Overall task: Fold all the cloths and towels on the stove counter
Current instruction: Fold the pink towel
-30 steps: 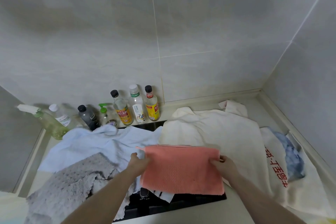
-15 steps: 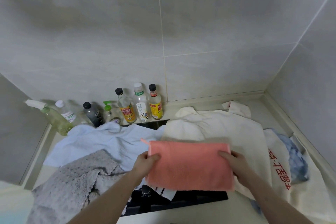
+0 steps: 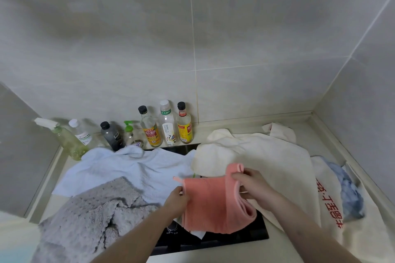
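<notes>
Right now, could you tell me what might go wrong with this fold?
The right hand pinches only the upper corner of the pink cloth, so the turned-over half may sag and land crooked. The left hand grips one edge only, so the layers could slip apart. The grey towel crowds the landing space.

A small salmon-pink terry cloth [image 3: 210, 200] hangs lower centre, its right edge curled leftward. Left of it lie a crumpled grey nubby towel [image 3: 85, 218] and pale blue towel [image 3: 128, 168]; a cream towel [image 3: 267, 166] spreads right.
</notes>
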The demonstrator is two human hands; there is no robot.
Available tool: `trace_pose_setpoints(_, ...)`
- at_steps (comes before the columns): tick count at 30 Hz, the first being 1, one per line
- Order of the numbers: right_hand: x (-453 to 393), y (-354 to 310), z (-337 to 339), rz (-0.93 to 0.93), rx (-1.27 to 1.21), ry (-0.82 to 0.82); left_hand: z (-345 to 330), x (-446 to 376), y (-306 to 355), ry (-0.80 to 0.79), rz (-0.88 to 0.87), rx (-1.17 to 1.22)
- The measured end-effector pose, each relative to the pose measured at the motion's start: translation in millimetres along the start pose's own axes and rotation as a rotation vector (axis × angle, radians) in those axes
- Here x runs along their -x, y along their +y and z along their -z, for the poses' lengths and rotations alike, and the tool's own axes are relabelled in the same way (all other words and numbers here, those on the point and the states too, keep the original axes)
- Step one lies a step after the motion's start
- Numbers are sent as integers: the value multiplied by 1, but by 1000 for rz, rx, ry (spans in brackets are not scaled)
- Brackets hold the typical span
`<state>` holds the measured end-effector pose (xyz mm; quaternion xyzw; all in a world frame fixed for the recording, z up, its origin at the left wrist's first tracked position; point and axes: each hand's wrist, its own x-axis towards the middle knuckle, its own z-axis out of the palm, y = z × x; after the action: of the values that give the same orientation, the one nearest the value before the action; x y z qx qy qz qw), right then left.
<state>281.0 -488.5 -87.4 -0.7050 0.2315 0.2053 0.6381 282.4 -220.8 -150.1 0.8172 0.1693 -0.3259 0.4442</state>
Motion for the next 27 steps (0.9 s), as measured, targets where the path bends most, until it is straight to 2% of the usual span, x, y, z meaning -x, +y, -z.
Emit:
trace_pose_setpoints(8,-8,4,-80,42,154,-82,6,-10,-12,-35,19,216)
trace_pose_setpoints(15,-11,15,-97,145,323,-53,2,-3,2,-2,40,407)
trace_pose_setpoints(17,-17,30,-89,151,341,-34,3,-3,0,-3,41,372)
trace_pose_setpoints(21,-4,59,-75,158,422,57,3,-5,-11,-34,-4,142)
trace_pose_setpoints(27,4,93,-80,160,502,-103,-4,-7,-10,40,-44,63)
